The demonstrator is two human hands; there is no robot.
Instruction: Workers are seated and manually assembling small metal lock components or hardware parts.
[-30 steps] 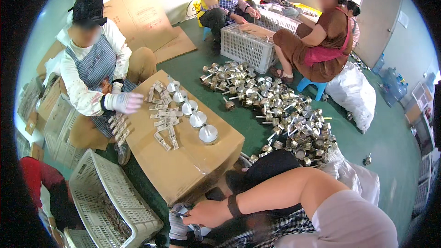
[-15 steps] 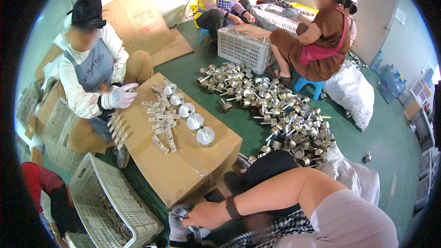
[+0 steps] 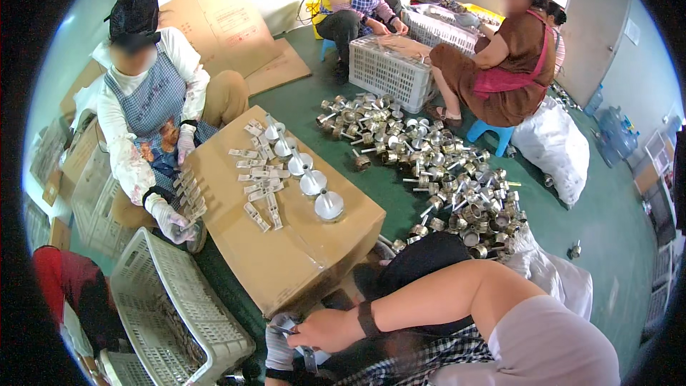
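Low in the view, in front of the near end of a cardboard box [image 3: 307,257], my two hands are together. My right hand [image 3: 325,330], bare and with a dark wristband, has its fingers closed on a small silvery metal piece [image 3: 309,359]. My left hand [image 3: 279,349], in a pale knitted glove, is curled at the same piece, its fingers partly hidden. What kind of piece it is cannot be made out. On the box stand several round silvery metal parts with upright stems [image 3: 329,205], in a row beside several pale narrow clip-like pieces [image 3: 261,187].
Across the box sits a co-worker [image 3: 153,111], gloved hands at a row of clip-like pieces [image 3: 191,196]. A white crate [image 3: 214,329] stands at my left. Stemmed metal cups [image 3: 457,186] are heaped on the green floor. Other people sit around crates [image 3: 389,71] farther back.
The co-worker across the box has lowered both gloved hands to the row of pieces at its left edge. My hands stay together at the metal piece, and the view has shifted slightly.
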